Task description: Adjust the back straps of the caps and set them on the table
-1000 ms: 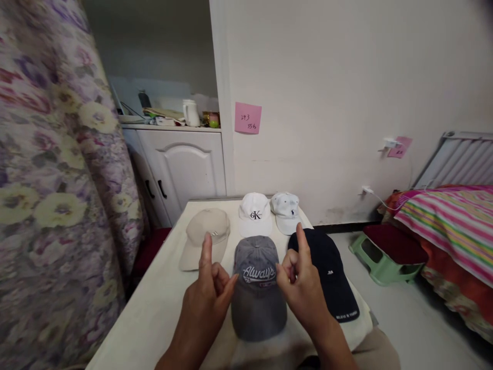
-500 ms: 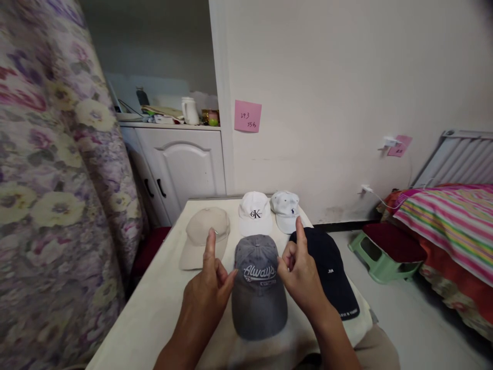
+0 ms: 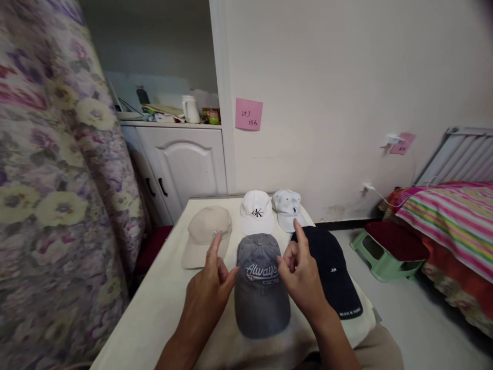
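My left hand [image 3: 210,282] hovers at the left side of a grey baseball cap [image 3: 259,303] lettered "Always". Its index finger points up and its thumb is out, with the other fingers curled and nothing held. On the cap's other side, my right hand [image 3: 304,277] has much the same shape, also holding nothing. Beyond my left fingertip lies a beige cap [image 3: 206,228]. A navy cap [image 3: 331,272] is partly behind my right hand. Farther back sit a white cap [image 3: 256,205] marked "CK" and a pale blue cap [image 3: 287,205] with a small emblem.
The caps lie on a table with a cream cover [image 3: 154,313]. A floral curtain [image 3: 57,205] hangs at the left, beside a white cabinet [image 3: 188,159] with a white jug [image 3: 190,109] on it. Right of the table stand a green stool [image 3: 373,257] and a bed [image 3: 454,221].
Both index fingers have bent a little, the left one leaning to the right. The hands stay on either side of the grey cap, and the caps have not been moved.
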Demonstrator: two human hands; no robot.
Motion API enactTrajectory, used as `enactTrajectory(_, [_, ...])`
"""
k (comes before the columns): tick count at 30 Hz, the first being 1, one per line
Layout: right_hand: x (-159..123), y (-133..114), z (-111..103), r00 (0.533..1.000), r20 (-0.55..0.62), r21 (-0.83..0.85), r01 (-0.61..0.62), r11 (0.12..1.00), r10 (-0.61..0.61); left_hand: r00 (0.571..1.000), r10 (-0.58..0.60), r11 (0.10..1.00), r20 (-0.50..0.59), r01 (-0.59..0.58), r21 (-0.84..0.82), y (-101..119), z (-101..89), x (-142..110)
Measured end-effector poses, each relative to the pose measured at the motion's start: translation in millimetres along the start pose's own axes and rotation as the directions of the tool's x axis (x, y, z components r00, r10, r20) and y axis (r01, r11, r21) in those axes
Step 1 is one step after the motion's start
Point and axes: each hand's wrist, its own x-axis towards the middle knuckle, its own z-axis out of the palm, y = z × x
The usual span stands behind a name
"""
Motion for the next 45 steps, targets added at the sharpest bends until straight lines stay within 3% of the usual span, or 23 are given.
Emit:
enactTrajectory(5, [-30, -7, 37, 0.985, 0.175, 0.052, -0.011, 0.999, 0.002, 0.998, -0.018, 1.0, 0.059, 0.018, -0.002, -37, 17.0, -2])
enactTrajectory(8, [-61, -11, 76, 0.942, 0.335, 0.095, -0.039, 0.995, 0.005, 0.987, -0.123, 0.975, 0.103, 0.139, -0.17, -74, 28.2, -5])
enactTrajectory(13, [-105, -9, 128, 0.771, 0.619, 0.072, -0.245, 0.967, 0.149, 0.936, -0.306, 0.802, 0.174, 0.352, -0.482, -141, 20.8, -2])
enactTrajectory(15, [-114, -3, 142, 0.733, 0.646, 0.019, -0.297, 0.955, 0.215, 0.92, -0.374, 0.714, 0.114, 0.364, -0.598, -165, 11.3, 6])
enactTrajectory(17, [-120, 4, 153, 0.718, 0.651, -0.014, -0.315, 0.949, 0.248, 0.874, -0.486, 0.616, 0.027, 0.364, -0.698, -186, 3.4, 16])
enactTrajectory(20, [-123, 13, 167, 0.721, 0.644, -0.018, -0.32, 0.947, 0.256, 0.815, -0.58, 0.494, 0.013, 0.364, -0.789, -210, -2.3, 34])
enactTrajectory(24, [-129, 24, 178, 0.745, 0.598, -0.059, -0.329, 0.943, 0.297, 0.805, -0.585, 0.476, 0.1, 0.441, -0.761, -225, -4.5, 59])
enactTrajectory(30, [-142, 46, 188, 0.751, 0.61, -0.011, -0.309, 0.951, 0.251, 0.85, -0.509, 0.592, 0.134, 0.459, -0.662, -232, -2.7, 89])
enactTrajectory(34, [-138, 44, 194, 0.758, 0.563, 0.033, -0.417, 0.908, 0.328, 0.885, -0.444, 0.633, 0.137, 0.419, -0.652, -232, 5.5, 95])
enactTrajectory(37, [-123, 34, 207, 0.754, 0.501, 0.286, -0.607, 0.741, 0.424, 0.889, -0.438, 0.628, 0.135, 0.41, -0.661, -234, 6.9, 91])
enactTrajectory(39, [-110, 29, 220, 0.712, 0.482, 0.523, -0.702, 0.484, 0.511, 0.887, -0.442, 0.617, 0.135, 0.411, -0.671, -237, 3.7, 85])
enactTrajectory(40, [-102, 27, 227, 0.659, 0.486, 0.601, -0.729, 0.328, 0.573, 0.885, -0.445, 0.611, 0.138, 0.413, -0.675, -238, 1.3, 81])
enactTrajectory(42, [-88, 27, 240, 0.562, 0.518, 0.7, -0.712, 0.057, 0.645, 0.881, -0.45, 0.6, 0.145, 0.418, -0.682, -240, -4.0, 74])
enactTrajectory(45, [-69, 32, 255, 0.511, 0.57, 0.752, -0.641, -0.157, 0.643, 0.869, -0.464, 0.538, 0.173, 0.432, -0.724, -243, -8.7, 67])
